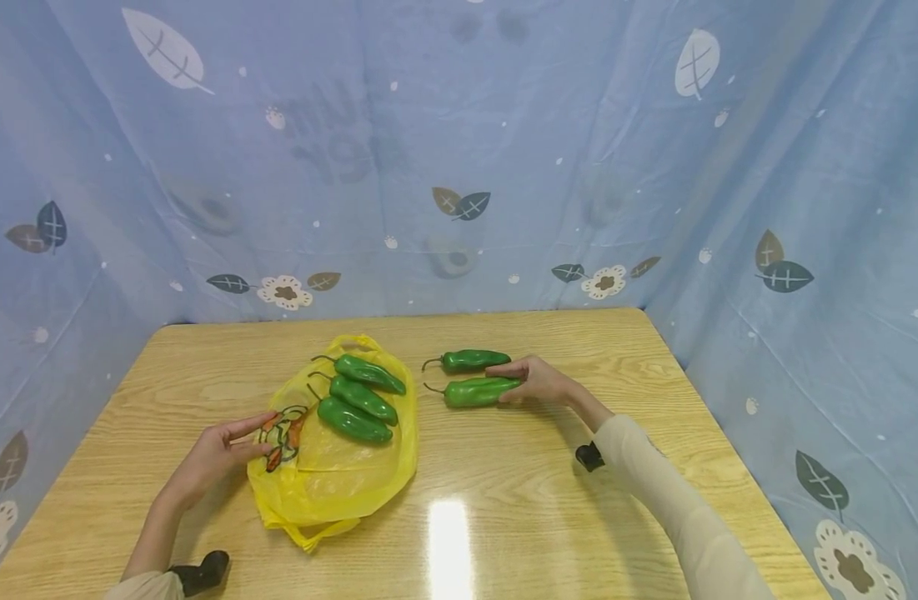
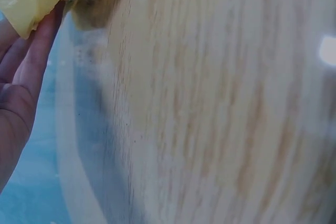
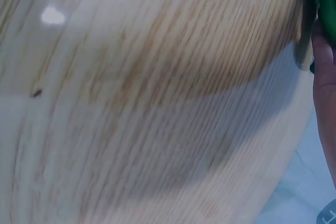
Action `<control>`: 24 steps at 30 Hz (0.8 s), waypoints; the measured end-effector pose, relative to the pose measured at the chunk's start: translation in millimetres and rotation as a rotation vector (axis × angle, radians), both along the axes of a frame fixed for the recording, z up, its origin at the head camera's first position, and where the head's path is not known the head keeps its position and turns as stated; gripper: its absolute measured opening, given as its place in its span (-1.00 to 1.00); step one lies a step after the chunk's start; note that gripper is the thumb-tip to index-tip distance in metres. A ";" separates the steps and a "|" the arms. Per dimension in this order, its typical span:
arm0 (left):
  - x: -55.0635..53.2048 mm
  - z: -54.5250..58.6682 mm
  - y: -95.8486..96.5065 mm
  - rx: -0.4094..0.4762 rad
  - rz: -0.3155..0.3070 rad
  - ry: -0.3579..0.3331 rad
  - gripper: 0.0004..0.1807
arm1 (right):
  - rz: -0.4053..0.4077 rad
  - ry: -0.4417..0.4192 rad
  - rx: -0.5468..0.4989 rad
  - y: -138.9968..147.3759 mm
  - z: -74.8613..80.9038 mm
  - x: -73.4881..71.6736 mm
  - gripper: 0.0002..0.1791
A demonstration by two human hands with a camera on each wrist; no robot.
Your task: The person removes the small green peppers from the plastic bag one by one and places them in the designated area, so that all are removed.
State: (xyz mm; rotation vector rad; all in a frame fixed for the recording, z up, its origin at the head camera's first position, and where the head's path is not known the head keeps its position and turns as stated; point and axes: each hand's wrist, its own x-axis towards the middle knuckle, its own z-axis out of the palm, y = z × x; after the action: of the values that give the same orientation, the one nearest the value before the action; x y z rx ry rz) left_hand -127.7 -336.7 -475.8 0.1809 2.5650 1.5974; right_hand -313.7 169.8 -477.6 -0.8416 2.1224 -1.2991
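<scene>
A yellow plastic bag lies spread on the left of the table, with several green peppers on it, stems pointing left. At the bag's left edge, my left hand holds the plastic beside a colourful orange and dark patterned patch. In the left wrist view, yellow plastic drapes over its fingertips. To the right of the bag, my right hand grips the right end of a lighter green pepper between thumb and fingers. Just behind it lies another green pepper, close to the fingers.
Both hands work over a light wooden table. A blue curtain with leaf and flower prints surrounds its back and sides. Black wrist devices show at both forearms. Light glares on the table's front middle.
</scene>
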 end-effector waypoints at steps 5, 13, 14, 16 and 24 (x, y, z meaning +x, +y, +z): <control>-0.3 0.5 0.8 -0.003 0.001 -0.005 -0.39 | -0.020 -0.064 -0.067 4.5 1.0 -0.6 -0.39; -0.6 1.9 1.6 -0.017 0.009 -0.010 -0.39 | -0.148 -0.040 -0.178 3.1 14.3 3.6 -0.48; -0.7 2.1 1.8 -0.018 0.011 -0.012 -0.39 | -0.169 -0.039 -0.212 1.8 16.2 4.7 -0.49; -0.8 2.7 2.0 -0.020 0.014 -0.016 -0.39 | -0.198 -0.041 -0.297 -2.2 19.3 7.5 -0.51; 0.0 2.7 1.7 0.006 0.013 -0.018 -0.39 | -0.194 -0.033 -0.448 -31.7 27.5 26.5 -0.52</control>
State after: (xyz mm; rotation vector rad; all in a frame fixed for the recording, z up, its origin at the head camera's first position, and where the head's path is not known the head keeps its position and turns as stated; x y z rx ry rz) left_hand -127.7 -335.0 -473.0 0.1495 2.5536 1.6038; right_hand -287.1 138.1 -450.1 -0.7908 1.9520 -1.9213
